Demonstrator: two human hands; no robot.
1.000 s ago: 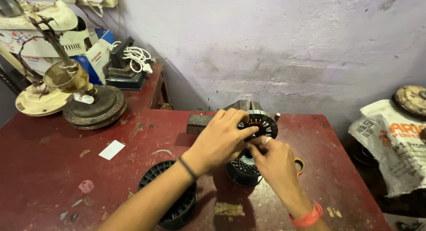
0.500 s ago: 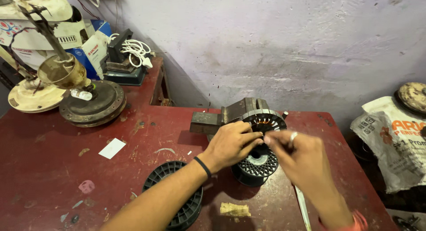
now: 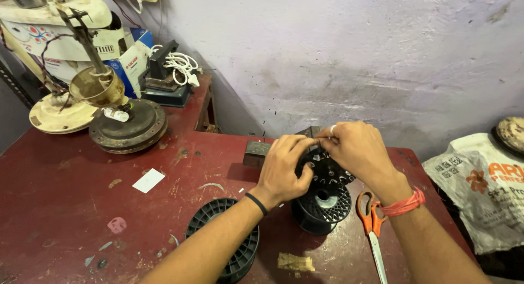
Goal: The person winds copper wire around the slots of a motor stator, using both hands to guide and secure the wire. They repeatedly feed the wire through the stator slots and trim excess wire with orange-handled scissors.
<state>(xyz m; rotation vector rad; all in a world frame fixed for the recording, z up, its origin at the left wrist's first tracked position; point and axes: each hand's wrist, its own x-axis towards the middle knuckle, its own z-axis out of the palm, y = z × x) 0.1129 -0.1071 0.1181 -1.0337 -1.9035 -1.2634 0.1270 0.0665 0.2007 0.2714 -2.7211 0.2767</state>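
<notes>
Both hands meet over a dark round slotted metal core [image 3: 327, 172] at the back of the red table [image 3: 65, 207]. My left hand [image 3: 284, 166] grips its left side with curled fingers. My right hand [image 3: 355, 150] pinches at its top edge; what lies between the fingertips is too small to tell. The core rests above a black plastic spool [image 3: 323, 207]. A second black spool [image 3: 226, 246] stands under my left forearm.
Orange-handled scissors [image 3: 372, 226] lie right of the spool. A grey metal block [image 3: 255, 152] sits behind my left hand. Dismantled fan parts [image 3: 112, 112], boxes and a white cable [image 3: 180, 63] crowd the far left. A paper scrap [image 3: 148, 180] lies mid-table. A printed sack [image 3: 480, 180] is at right.
The right hand has come back from the right to the top of the core. The left hand stays on it. The scissors are now uncovered beside the spool.
</notes>
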